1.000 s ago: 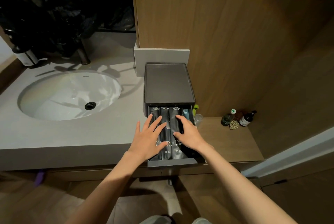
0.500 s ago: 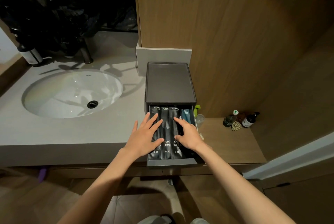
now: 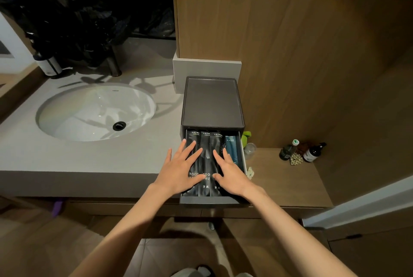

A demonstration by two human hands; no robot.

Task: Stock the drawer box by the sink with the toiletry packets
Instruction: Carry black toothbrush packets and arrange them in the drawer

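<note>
The drawer box point(image 3: 212, 102) stands at the right end of the grey surface point(image 3: 89, 158), to the right of the sink point(image 3: 96, 111), with its back near the wall. Its drawer point(image 3: 210, 200) is pulled out past the front edge of the surface.

The toiletry packets point(image 3: 206, 160) lie flat inside the drawer, side by side. Their long axes run from the drawer's front to its back. Three are black. The leftmost shows "TOOT" and the next "TOO" in white capitals near the front end, and the rest of each word is hidden under the hands. Below that is "牙具". Small white characters at the far ends are too fine to read.

A teal packet point(image 3: 232, 147) lies along the drawer's right wall, pointing the same way. Only "LIGHT" can be made out in its small print.

The left hand point(image 3: 178, 171) lies palm down on the left packets, fingers straight and spread, gripping nothing. The right hand point(image 3: 232, 176) lies the same way on the right packets, fingers flat and apart, also holding nothing.

Two bottles point(image 3: 312, 153) stand on the lower wooden ledge point(image 3: 279, 182) to the right, and their labels are unreadable.
</note>
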